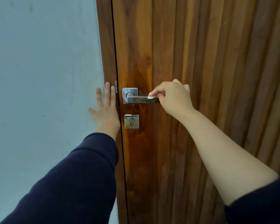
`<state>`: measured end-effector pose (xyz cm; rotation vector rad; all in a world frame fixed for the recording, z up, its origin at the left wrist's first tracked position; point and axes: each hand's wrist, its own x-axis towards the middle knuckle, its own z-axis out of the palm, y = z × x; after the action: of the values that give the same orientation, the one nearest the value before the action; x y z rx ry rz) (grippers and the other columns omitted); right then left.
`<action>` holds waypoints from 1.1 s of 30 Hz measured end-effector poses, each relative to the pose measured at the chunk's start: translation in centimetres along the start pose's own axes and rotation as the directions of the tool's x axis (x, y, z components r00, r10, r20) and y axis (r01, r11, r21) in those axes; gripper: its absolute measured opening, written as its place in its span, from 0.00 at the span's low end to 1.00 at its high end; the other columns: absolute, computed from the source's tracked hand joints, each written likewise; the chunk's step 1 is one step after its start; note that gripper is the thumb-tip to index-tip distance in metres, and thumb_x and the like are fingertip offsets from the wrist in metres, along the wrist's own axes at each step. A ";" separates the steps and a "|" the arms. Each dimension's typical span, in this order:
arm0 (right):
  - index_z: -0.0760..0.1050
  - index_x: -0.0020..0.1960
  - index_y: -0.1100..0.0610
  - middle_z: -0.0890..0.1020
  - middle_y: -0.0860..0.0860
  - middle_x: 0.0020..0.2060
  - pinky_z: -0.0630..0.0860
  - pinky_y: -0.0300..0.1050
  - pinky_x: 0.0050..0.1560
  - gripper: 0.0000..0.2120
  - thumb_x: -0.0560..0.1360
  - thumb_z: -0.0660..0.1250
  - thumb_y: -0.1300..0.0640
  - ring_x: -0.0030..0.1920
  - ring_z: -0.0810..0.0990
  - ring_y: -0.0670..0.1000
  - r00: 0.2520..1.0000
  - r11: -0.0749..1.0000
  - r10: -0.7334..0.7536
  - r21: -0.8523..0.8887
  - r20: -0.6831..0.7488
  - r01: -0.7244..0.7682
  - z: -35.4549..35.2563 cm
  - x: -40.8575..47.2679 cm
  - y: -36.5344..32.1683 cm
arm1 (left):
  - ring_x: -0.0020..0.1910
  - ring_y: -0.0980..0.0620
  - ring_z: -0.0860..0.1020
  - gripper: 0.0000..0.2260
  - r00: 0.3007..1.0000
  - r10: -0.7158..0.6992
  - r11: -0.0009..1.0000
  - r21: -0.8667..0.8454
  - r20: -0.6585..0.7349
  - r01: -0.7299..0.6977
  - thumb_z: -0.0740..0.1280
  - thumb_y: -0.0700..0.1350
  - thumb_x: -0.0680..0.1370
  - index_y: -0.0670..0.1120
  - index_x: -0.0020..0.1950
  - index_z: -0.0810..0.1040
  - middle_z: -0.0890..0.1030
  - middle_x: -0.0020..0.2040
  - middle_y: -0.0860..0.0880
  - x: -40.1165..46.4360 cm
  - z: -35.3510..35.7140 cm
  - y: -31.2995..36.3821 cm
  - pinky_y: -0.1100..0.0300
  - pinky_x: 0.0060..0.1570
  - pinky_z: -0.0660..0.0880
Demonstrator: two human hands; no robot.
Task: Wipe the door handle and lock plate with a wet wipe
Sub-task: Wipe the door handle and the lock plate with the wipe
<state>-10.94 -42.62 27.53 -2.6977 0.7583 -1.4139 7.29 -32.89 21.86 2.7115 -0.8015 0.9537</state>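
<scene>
My right hand (173, 97) pinches a small white wipe (151, 97) against the top of the metal door handle (141, 99), fingers curled tight around it. My left hand (104, 109) lies flat, fingers spread, on the door frame (106, 46) beside the wall (39, 78). The lock plate (131, 121) sits just below the handle, seemingly stained.

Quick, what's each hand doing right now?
Left hand: open, flat against the door frame, holding nothing.
Right hand: closed on a white wet wipe, pressed onto the door handle.
</scene>
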 end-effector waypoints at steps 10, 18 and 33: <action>0.83 0.47 0.45 0.81 0.45 0.52 0.59 0.44 0.53 0.12 0.79 0.62 0.57 0.56 0.71 0.47 1.000 1.000 0.009 0.025 0.010 -0.009 -0.6 -0.3 0.9 | 0.75 0.41 0.32 0.56 1.000 0.011 1.000 0.012 -0.005 -0.011 0.73 0.51 0.72 0.48 0.73 0.24 0.24 0.73 0.48 0.0 -0.2 -0.1 0.39 0.63 0.68; 0.82 0.48 0.45 0.82 0.44 0.52 0.58 0.45 0.54 0.13 0.80 0.60 0.57 0.57 0.71 0.47 0.998 0.995 0.056 0.088 0.011 -0.057 -1.0 -0.3 1.5 | 0.75 0.41 0.32 0.56 1.000 0.024 1.000 -0.003 -0.002 -0.024 0.74 0.50 0.72 0.48 0.73 0.25 0.22 0.72 0.49 0.0 -0.2 -0.2 0.39 0.62 0.69; 0.84 0.49 0.50 0.82 0.47 0.45 0.59 0.42 0.50 0.10 0.77 0.66 0.60 0.47 0.68 0.43 0.971 0.995 -0.082 0.032 -0.226 0.091 0.0 -2.3 2.6 | 0.75 0.41 0.31 0.57 1.000 0.025 0.999 -0.023 -0.010 -0.025 0.74 0.50 0.72 0.48 0.73 0.24 0.21 0.71 0.49 -0.2 -0.2 -0.2 0.38 0.63 0.67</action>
<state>-13.14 -43.97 25.11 -2.5978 0.6167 -1.7567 7.21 -32.57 21.87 2.6815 -0.8408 0.9557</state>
